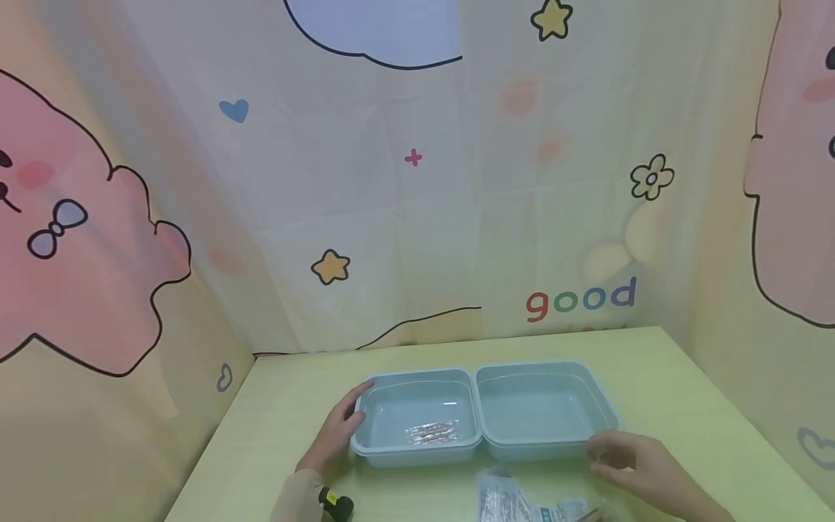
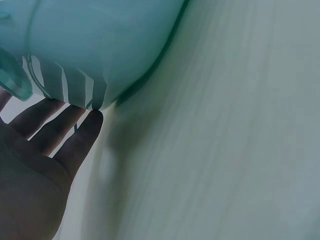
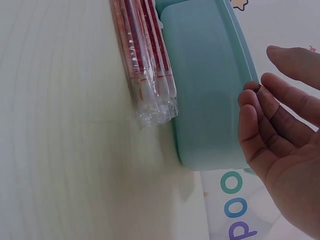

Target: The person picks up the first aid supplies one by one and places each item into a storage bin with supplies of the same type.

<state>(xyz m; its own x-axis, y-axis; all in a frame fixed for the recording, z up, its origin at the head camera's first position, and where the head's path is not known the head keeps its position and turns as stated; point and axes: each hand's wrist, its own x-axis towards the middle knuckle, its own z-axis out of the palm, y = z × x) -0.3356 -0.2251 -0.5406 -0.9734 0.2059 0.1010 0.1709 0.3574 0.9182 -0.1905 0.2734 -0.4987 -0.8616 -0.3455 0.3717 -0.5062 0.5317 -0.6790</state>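
Two light blue plastic bins stand side by side on the table. At the left bin (image 1: 420,455), my left hand (image 1: 334,435) rests against the outer left side, thumb near the rim; the left wrist view shows straight fingers (image 2: 82,137) touching its wall. Inside that bin lies a clear packet of reddish sticks (image 1: 433,433). My right hand (image 1: 642,467) is at the front right corner of the right bin (image 1: 538,451), fingers loosely bent, thumb apart, holding nothing. A clear packet of slim red-and-white sticks (image 3: 150,65) lies before the bin in the right wrist view.
Several clear wrapped packets (image 1: 501,500) lie in front of the bins at the table's near edge. The pale yellow-green table (image 1: 280,406) is bordered by a printed curtain (image 1: 391,217) at the back and both sides. A black strap (image 1: 338,503) is at my left wrist.
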